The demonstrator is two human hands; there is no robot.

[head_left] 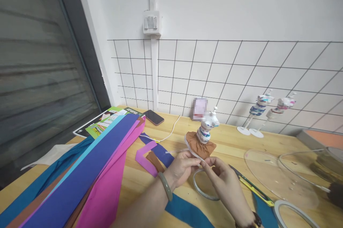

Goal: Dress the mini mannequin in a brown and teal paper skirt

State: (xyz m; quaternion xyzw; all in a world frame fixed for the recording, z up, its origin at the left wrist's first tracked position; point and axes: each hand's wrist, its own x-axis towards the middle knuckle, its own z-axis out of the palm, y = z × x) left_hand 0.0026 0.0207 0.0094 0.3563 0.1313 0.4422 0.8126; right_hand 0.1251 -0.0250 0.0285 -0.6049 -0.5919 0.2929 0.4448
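Note:
A small white dress-form figure [209,121] with blue and purple marks stands upright, wearing a gathered brown crepe-paper skirt [197,141]. A narrow white tape strip [189,145] runs along the skirt's left and front edge. My left hand [184,167] is closed, thumb and fingers pinching this edge. My right hand [221,174] pinches the same taped edge just to the right, fingertips close to the left thumb. Below my hands lies a white tape ring [205,188], partly hidden by the right hand. The figure's base is hidden behind the skirt and hands.
Long crepe-paper strips [88,163] cover the left side. Paper scraps [146,156], a phone [153,117] and a white cable [173,131] lie behind. To the right are a yellow cutter [254,188], a tape roll [292,208], a clear disc [276,174] and two more dress forms [258,110].

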